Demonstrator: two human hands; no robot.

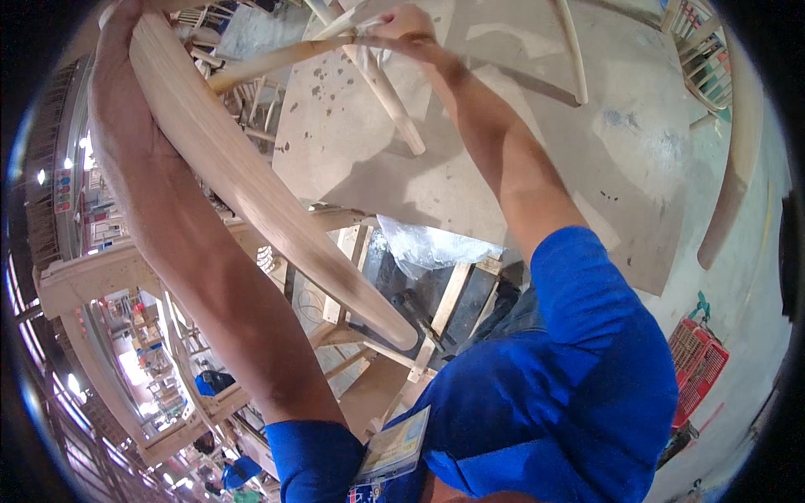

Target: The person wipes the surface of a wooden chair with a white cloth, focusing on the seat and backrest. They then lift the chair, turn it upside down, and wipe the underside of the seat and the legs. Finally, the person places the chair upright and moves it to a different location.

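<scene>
A pale, unfinished wooden chair frame is tipped up in front of me. Its long, flat, curved piece (260,189) slants from the upper left down to the middle. My left hand (122,21) lies against the upper end of that piece, its fingers hidden at the picture's edge. Reaching to the far side, my right hand (407,29) is closed beside the joint of a wooden rail (281,60) and a round leg (390,105). A small pale thing shows at its fingers, too blurred to name. Another leg (572,54) stands further right.
The frame is over a stained brown board (486,159). Below are a wooden stand (449,298) and clear plastic sheeting (432,243). A red plastic basket (698,365) sits at right, near a curved wooden part (738,168). More chairs (704,54) are behind; people work at far left.
</scene>
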